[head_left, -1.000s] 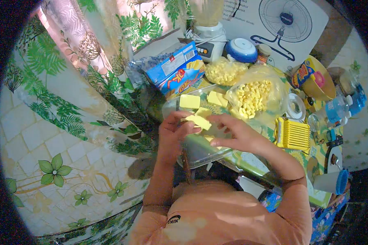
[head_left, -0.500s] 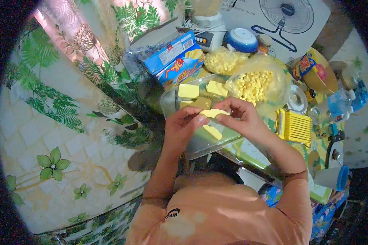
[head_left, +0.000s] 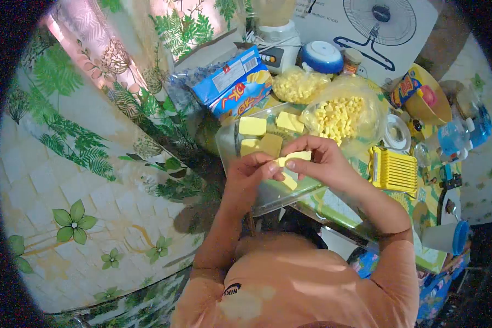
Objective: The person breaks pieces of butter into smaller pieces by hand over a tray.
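Observation:
Above the clear plastic tray (head_left: 268, 203), my right hand (head_left: 325, 158) pinches a pale yellow slab (head_left: 298, 156) between thumb and fingers. My left hand (head_left: 251, 174) is closed at the slab's left end, thumb against the fingers, pressing on it. Partly covered by the hands, another yellow slab (head_left: 288, 182) lies in the tray below. Farther back in the tray are several soft-looking yellow blocks, among them one at the far left (head_left: 252, 126) and one beside it (head_left: 291, 122). I cannot tell exactly what food they are.
Clear bags of small yellow pieces (head_left: 336, 117) stand behind the tray, near a blue box (head_left: 235, 82). A yellow slotted slicer (head_left: 394, 170) lies to the right. Farther right are a yellow bowl (head_left: 433, 112), a bottle (head_left: 455, 136) and a white cup (head_left: 440, 238).
The slab has turned and shifted right, and now lies more along my right fingers. My left hand has dropped slightly, its fingers curled closer together.

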